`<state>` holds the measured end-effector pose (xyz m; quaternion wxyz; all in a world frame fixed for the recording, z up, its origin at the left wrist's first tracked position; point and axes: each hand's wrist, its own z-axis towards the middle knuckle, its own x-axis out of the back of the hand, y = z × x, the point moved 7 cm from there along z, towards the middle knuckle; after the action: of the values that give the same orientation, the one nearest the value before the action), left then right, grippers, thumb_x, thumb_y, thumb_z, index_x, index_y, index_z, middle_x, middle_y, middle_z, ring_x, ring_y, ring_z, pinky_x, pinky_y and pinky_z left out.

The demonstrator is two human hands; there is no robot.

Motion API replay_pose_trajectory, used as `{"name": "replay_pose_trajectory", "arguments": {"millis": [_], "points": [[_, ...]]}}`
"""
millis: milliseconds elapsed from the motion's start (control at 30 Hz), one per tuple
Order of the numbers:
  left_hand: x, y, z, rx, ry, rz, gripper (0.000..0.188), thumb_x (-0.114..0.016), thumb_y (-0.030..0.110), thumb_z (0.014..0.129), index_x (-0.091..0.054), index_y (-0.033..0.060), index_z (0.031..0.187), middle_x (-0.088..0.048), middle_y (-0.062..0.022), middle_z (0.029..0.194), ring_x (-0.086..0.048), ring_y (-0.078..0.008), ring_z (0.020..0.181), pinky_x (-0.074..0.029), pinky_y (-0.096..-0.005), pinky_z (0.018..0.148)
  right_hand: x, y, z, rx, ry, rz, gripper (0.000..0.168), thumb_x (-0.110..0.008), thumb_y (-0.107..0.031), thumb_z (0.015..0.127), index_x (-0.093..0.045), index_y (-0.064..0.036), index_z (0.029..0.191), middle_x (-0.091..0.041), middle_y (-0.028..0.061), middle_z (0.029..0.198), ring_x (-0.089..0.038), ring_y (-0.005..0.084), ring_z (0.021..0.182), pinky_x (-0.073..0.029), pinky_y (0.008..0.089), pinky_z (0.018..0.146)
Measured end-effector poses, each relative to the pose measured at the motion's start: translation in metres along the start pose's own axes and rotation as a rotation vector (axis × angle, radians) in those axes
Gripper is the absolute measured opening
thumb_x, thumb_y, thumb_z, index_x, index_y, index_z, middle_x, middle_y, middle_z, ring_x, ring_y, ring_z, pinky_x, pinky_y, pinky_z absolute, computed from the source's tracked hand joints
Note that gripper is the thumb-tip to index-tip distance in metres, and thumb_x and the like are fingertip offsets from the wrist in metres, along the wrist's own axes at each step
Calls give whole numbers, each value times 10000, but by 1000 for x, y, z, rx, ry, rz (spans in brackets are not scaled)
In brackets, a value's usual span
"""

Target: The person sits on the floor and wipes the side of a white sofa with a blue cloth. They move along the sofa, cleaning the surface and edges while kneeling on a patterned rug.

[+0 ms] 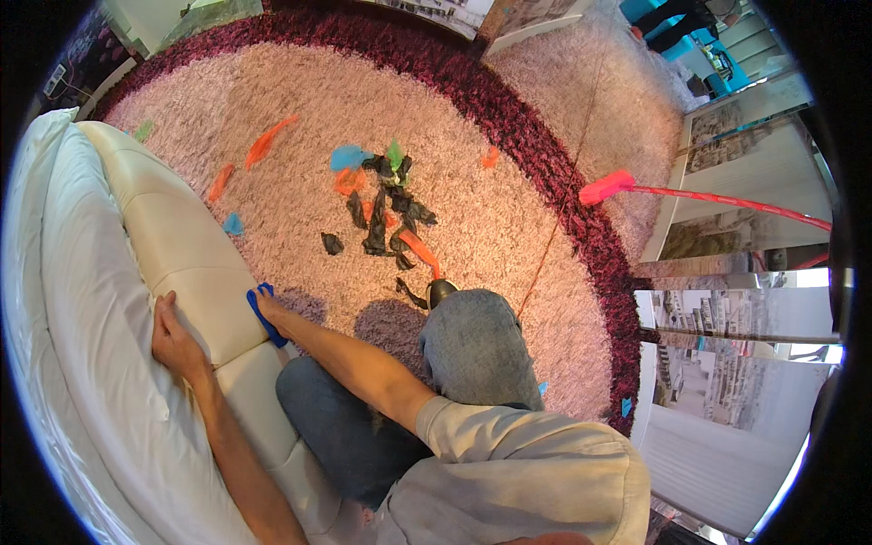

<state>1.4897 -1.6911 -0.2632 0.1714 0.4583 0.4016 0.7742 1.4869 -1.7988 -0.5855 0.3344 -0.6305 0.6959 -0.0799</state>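
Note:
My right hand (270, 308) presses a blue cloth (264, 317) against the outer side of a cream, leather-like padded bed frame (197, 238). My left hand (176, 339) rests where the white bedding (88, 259) meets the padded rail, its fingers curled and partly hidden. Nothing shows in the left hand. I am down low beside the bed, one knee (480, 344) raised over the shaggy pink rug (286, 82). A black shoe (441, 291) pokes out past that knee.
Crumpled black scraps (376, 225), an orange strip (269, 142) and blue scraps (349, 158) litter the rug. A broom (606, 187) with pink bristles lies to the right, near glossy wardrobe panels (722, 402). Another person's legs (671, 24) show at far upper right. A power strip (54, 80) sits upper left.

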Motion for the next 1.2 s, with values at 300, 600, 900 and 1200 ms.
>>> {"name": "replay_pose_trajectory", "arguments": {"millis": [300,600,900,1200], "points": [[-3,-4,4,-9,-29,8,391,-506,264,1088,-754,-30,1159,-743,-152,1237,-658,-250,1213,-447,-338,1084,-10,-20,9,101,40,-198,745,-253,-619,1066,-140,-200,1672,-178,157,1721,-220,377,1563,-214,524,1262],[-26,7,-3,-58,-81,-6,380,-495,238,1091,-756,-33,1142,-739,-158,1236,-632,-269,1260,-444,-347,1091,6,-65,76,534,197,-793,745,-294,-616,1074,-227,-144,1647,-305,195,1665,-382,361,1490,-298,454,1245],[-12,-14,6,-21,-44,105,336,-515,215,1077,-772,6,1134,-729,-152,1256,-640,-275,1240,-460,-352,1079,7,-51,70,229,14,-272,711,-258,-603,1086,-338,-106,1589,-424,189,1578,-479,333,1409,-383,452,1186],[-4,15,8,-96,29,142,305,-579,267,1022,-805,67,1063,-720,-210,1209,-667,-345,1171,-486,-398,1032,-18,-33,35,38,-286,155,715,-222,-590,1099,-449,-67,1531,-543,183,1491,-576,304,1327,-467,450,1126]]}}
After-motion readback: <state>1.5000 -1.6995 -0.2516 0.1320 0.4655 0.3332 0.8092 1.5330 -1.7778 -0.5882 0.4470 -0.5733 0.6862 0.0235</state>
